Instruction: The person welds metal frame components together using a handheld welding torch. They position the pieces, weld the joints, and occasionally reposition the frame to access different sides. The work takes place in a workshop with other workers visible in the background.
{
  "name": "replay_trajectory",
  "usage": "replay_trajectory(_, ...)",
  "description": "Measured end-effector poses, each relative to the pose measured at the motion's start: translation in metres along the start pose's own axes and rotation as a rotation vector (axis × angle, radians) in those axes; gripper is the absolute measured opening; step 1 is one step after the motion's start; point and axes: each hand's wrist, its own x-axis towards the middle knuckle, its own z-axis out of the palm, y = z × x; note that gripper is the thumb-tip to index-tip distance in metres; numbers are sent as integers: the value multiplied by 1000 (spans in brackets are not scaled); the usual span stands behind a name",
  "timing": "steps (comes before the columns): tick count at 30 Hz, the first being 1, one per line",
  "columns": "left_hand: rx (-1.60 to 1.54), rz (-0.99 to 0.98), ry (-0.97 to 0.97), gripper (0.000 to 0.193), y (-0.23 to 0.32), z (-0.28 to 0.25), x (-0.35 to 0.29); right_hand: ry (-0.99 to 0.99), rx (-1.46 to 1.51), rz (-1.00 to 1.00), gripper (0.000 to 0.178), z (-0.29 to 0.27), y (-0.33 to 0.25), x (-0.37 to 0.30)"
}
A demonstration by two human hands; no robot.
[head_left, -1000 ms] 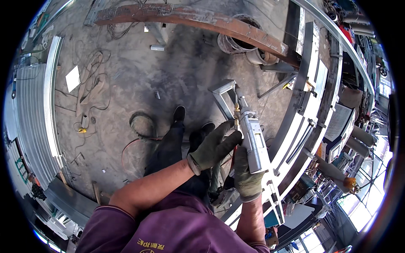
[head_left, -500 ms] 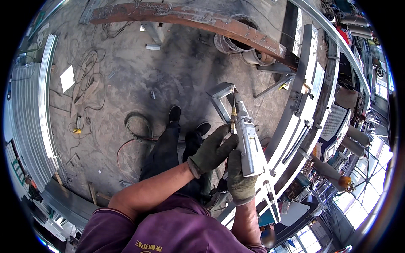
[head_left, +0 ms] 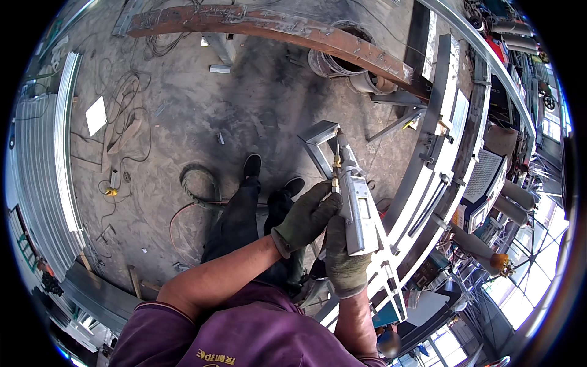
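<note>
Both my hands wear grey-green work gloves. My left hand (head_left: 306, 215) is closed, its fingertips at a slim brass-coloured fitting (head_left: 336, 164) along the left side of a silver metal block (head_left: 361, 214). That block is long and box-shaped, with a slot in its upper face. My right hand (head_left: 346, 260) lies against the block's lower left side, thumb up and the other fingers hidden beneath it. The two gloves almost touch. Beyond the block's far end is an angular grey metal frame (head_left: 318, 131), apparently in line with it.
Long pale steel beams (head_left: 422, 189) run along my right, with a clamp (head_left: 431, 150) on them. A rusty beam (head_left: 275, 23) crosses the far side above a bucket (head_left: 330, 64). Corrugated sheets (head_left: 43, 165) are stacked at left. A coiled hose (head_left: 199, 180) and cables (head_left: 131, 92) lie on the floor.
The silver block and my right hand have shifted slightly left, toward my left hand. My left hand has stayed nearly in place, its fingers drawn in closer.
</note>
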Motion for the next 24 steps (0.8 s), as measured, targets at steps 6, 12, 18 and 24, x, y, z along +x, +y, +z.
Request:
replay_trajectory(6,0,-3,-10,37,-1,-1,-2,14,29,28,17,4,-8,1)
replay_trajectory(12,-29,-32,-1,33,2,0,-3,-13,6,42,18,3,-8,-1)
replay_trajectory(18,-25,-62,-10,32,3,-1,-2,-57,-24,60,19,1,-4,-5)
replay_trajectory(24,-37,-27,-5,37,4,-1,-4,-91,8,94,19,-1,-8,-5)
